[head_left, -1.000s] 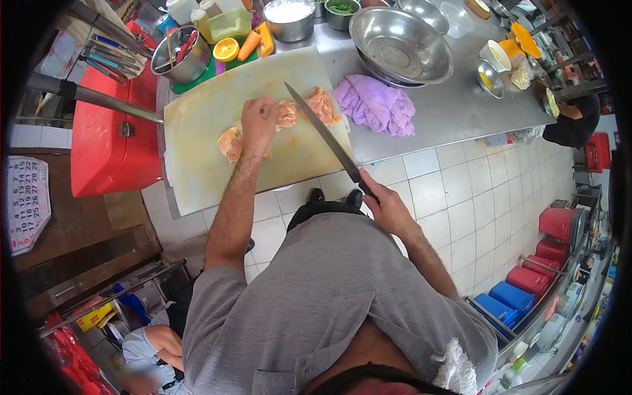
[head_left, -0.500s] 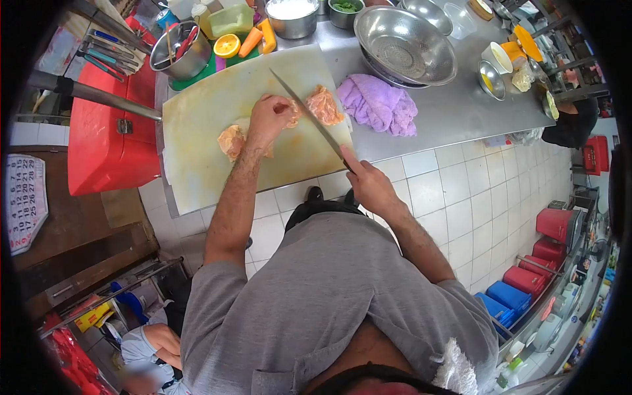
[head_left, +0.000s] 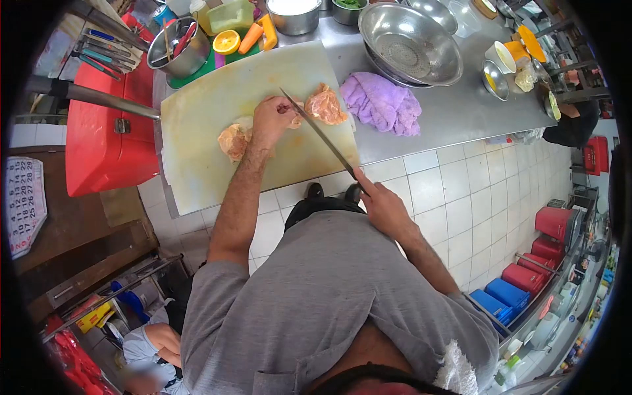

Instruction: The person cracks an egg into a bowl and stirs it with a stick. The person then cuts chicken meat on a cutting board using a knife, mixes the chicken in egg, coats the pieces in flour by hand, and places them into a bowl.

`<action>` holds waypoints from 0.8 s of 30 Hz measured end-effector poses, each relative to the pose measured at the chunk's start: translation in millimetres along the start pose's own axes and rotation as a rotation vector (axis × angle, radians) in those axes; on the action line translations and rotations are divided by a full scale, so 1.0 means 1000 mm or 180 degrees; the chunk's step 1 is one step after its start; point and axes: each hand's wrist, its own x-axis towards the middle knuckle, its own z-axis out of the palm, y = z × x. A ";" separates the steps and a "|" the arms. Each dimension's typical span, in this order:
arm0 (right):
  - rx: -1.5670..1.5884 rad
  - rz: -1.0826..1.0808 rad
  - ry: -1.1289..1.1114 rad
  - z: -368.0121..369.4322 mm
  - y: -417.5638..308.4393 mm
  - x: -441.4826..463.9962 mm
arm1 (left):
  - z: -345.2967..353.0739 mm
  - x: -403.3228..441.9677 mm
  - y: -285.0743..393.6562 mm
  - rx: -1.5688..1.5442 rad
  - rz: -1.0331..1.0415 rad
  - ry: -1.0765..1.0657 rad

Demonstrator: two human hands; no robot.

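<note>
My right hand is wrapped round the handle of a long knife, whose blade slants up and left across the cutting board. My left hand has its fingers curled down on a piece of raw chicken, close to the blade's left side and partly hiding the meat. Right of the blade lies another raw chicken piece. A further chicken portion rests left of my left wrist, partly covered by my forearm.
A crumpled purple cloth lies right of the board, below a steel colander. Behind the board are a steel pot, a cut orange and a carrot. A red box stands at left. Another person is at lower left.
My right hand has drawn the knife back toward my body and slightly right, so its tip sits lower, near my left fingers. My left hand stays on the chicken.
</note>
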 end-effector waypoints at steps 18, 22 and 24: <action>-0.0161 -0.0344 0.0324 0.011 -0.020 0.054 | -0.016 0.000 0.003 -0.0110 0.0085 -0.0159; -0.0191 -0.0192 0.0122 0.009 -0.014 0.037 | -0.010 0.001 -0.003 0.0163 0.0218 0.0015; -0.0146 0.0018 -0.0086 0.002 -0.010 0.020 | -0.010 0.002 -0.007 0.0208 0.0297 0.0081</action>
